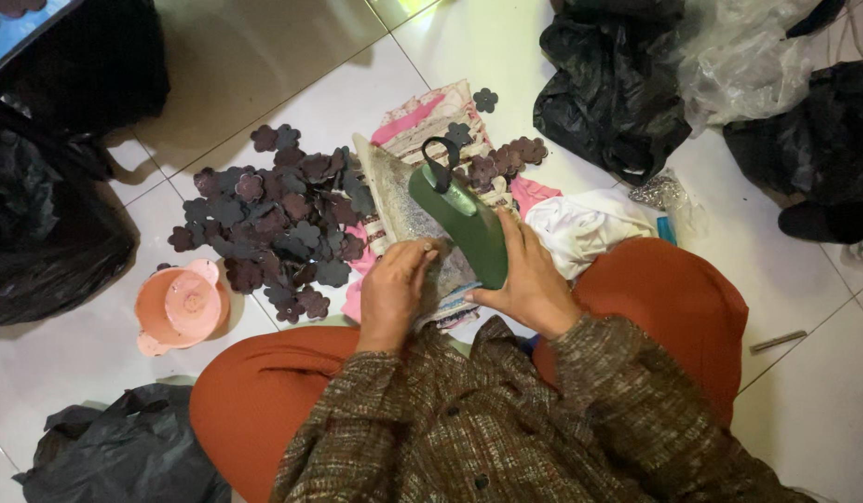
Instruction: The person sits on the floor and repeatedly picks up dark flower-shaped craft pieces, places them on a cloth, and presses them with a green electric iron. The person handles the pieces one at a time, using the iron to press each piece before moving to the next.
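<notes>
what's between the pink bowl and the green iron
In the head view, a pile of dark flower-shaped pieces on the white tile floor lies between the pink bowl and the green iron.

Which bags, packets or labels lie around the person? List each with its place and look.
Black plastic bags: top right, crumpled.
Clear plastic bag: top right, beside them.
Black bag: left edge, glossy.
Black bag: bottom left, crumpled.
Small blue packet: by white cloth.
No screens or signs.

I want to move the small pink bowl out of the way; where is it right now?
In the head view, the pink bowl sits on the white tiled floor at lower left, beside the pile of dark flower-shaped cutouts and left of the left hand.
</notes>
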The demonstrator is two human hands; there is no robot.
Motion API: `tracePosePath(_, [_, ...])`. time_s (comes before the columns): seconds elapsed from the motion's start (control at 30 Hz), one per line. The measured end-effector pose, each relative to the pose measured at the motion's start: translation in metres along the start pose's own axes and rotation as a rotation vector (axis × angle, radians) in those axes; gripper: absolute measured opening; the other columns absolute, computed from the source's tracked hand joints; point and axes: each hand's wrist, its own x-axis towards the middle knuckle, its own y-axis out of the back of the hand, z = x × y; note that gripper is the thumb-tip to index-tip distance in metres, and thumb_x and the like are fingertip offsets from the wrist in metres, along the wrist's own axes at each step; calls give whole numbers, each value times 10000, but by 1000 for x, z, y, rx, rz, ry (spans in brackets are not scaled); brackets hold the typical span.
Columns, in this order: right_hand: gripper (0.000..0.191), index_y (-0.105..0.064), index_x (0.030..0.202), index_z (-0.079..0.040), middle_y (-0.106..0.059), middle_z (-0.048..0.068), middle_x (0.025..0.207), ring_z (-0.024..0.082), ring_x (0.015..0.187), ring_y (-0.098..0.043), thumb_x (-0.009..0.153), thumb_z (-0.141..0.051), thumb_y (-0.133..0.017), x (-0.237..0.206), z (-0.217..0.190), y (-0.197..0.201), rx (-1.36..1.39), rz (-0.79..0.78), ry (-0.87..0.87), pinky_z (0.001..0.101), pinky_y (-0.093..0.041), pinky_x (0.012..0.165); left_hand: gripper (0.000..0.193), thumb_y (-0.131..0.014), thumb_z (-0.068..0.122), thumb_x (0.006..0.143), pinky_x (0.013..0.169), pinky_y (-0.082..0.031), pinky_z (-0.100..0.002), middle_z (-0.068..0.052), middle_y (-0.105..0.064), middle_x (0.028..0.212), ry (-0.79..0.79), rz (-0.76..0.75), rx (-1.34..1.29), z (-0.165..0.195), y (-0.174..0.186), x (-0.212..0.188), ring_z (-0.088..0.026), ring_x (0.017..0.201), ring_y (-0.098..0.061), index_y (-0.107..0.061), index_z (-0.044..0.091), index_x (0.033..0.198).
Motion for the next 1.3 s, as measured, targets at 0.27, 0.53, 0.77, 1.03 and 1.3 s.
tracePosePath(0.27, [1114, -268, 1562, -118, -542, 225, 1327, 447, 1196, -561, 646, -317, -869, -1, -20, 8, -124, -8, -200, 525, -495, 951, 244, -650, 115, 932, 713, -576, -399, -52, -746, 1056, -93, -38, 95, 3, 3, -2, -289, 847, -727, -722, 189, 1153])
tracePosePath(0.53, [1107, -311, 1481, 71, -489, 299, 1337, 425, 1181, -542, 660, -422, -868, -68, 44, 11, -5, 61, -72, 500, -475, 949, 325, -670, 25, 829, 748, -582, -397, -67, -741, 1056, -105, 40, -29, 1, -4, -5, -302, 902, -734, -722, 146, 1127])
tracePosePath(0.77, [858, -201, 1564, 60, -441, 215, 1312, 366, 1211, -461, 955, -326, -667, -107, 62, 17, 370, 253, 599, 524, -409, 1089, 227, -675, 33, 911, 703, -585, -376, -64, -739, 1086, -84, 31, 1, -5, -18, -2, -278, 856, -730, -725, 126, 1113])
tracePosePath(1.03, [1072, -300, 1508, -54, -511, 238, 1211, 449, 1106, -534, 654, -359, -873, -68, -20, 19, -75, 131, 106, 523, -465, 910, 205, -685, 51, 782, 681, -543, -467, -140, -661, 925, -82, 34, -49, -14, -17, -5, -384, 817, -670, -703, 87, 983])
tracePosePath(1.3, [1039, -317, 1477, -34, -501, 231, 1236, 437, 1123, -539, 652, -331, -874, -67, -25, 19, -25, 99, 103, 514, -463, 930, 156, -715, 57, 819, 733, -554, -442, -140, -686, 951, 32, 26, -122, -20, -23, -9, -362, 856, -686, -709, 80, 973])
